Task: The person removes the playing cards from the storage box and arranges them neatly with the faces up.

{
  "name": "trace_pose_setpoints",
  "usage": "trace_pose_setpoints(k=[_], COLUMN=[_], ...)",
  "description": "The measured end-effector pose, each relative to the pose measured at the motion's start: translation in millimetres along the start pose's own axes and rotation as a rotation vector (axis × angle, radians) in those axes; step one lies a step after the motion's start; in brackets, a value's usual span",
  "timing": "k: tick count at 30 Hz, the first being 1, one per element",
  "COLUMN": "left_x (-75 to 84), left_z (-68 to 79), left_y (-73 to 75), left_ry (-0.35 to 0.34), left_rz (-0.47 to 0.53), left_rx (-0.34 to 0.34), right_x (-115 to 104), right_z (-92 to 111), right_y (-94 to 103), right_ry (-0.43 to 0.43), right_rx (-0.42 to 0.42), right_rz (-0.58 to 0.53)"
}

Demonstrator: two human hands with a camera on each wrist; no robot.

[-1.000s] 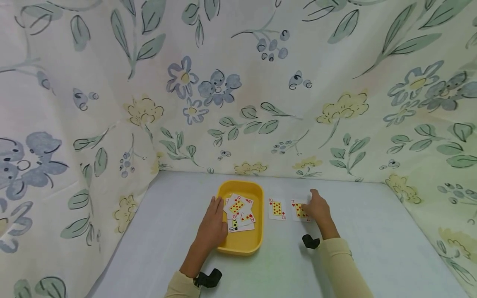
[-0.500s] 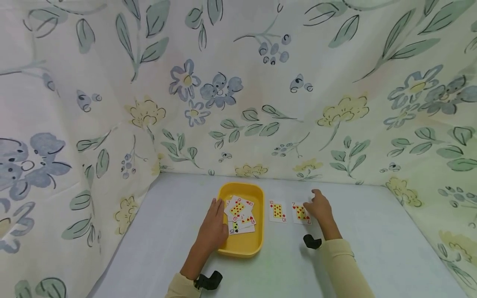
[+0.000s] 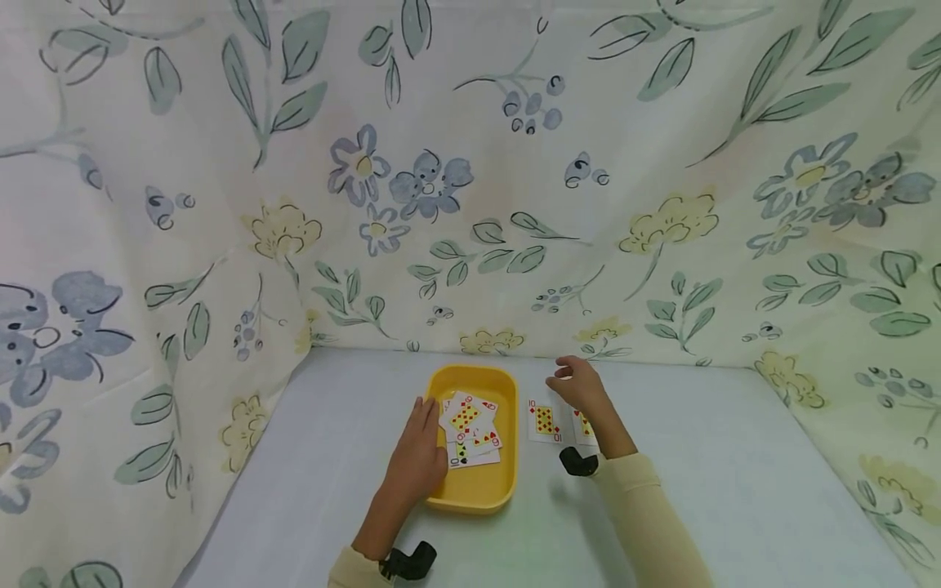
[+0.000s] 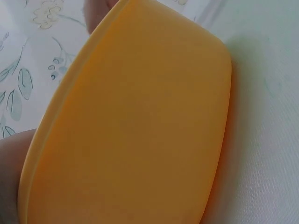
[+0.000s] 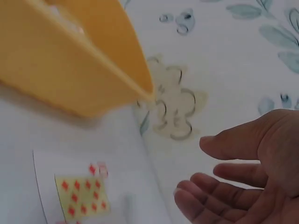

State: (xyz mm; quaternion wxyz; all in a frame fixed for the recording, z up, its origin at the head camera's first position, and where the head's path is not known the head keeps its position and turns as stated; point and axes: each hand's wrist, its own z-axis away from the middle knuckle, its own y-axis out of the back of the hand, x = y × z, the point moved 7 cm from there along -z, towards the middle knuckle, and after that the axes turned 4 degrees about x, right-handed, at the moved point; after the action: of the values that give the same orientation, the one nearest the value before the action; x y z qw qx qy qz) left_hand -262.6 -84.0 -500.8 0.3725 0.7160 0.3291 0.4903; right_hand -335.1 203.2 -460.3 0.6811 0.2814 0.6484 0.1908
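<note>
Head view: right hand [image 3: 583,387] hovers near diamond card [image 3: 544,420] ("10").

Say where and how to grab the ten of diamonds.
Probably pinch its far short edge from above with the right hand: the ten of diamonds lies flat, the tray close on its left and another card on its right, leaving that edge free.

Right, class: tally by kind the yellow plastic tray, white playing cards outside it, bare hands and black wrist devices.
Yellow rectangular plastic tray: 1
White rectangular playing cards outside it, one partly hidden: 2
Bare left hand and bare right hand: 2
Black wrist devices: 2
Total: 7
</note>
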Motion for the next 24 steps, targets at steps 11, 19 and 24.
trace_pose_setpoints(k=[11, 19, 24], left_x=[-0.1, -1.4, -2.5], left_z=[-2.4, -0.6, -0.6], left_y=[-2.4, -3.2, -1.9], left_ry=[-0.012, -0.041, -0.047], left_rz=[0.023, 0.025, 0.017], left_rx=[0.013, 0.010, 0.019], right_x=[-55.9, -71.3, -76.3], right_z=[1.3, 8.6, 11.9], right_y=[-68.6, -124.4, -152.2], right_ry=[0.097, 0.208, 0.297], right_rx=[-0.115, -0.243, -0.323], right_rz=[-0.044, 0.119, 0.179])
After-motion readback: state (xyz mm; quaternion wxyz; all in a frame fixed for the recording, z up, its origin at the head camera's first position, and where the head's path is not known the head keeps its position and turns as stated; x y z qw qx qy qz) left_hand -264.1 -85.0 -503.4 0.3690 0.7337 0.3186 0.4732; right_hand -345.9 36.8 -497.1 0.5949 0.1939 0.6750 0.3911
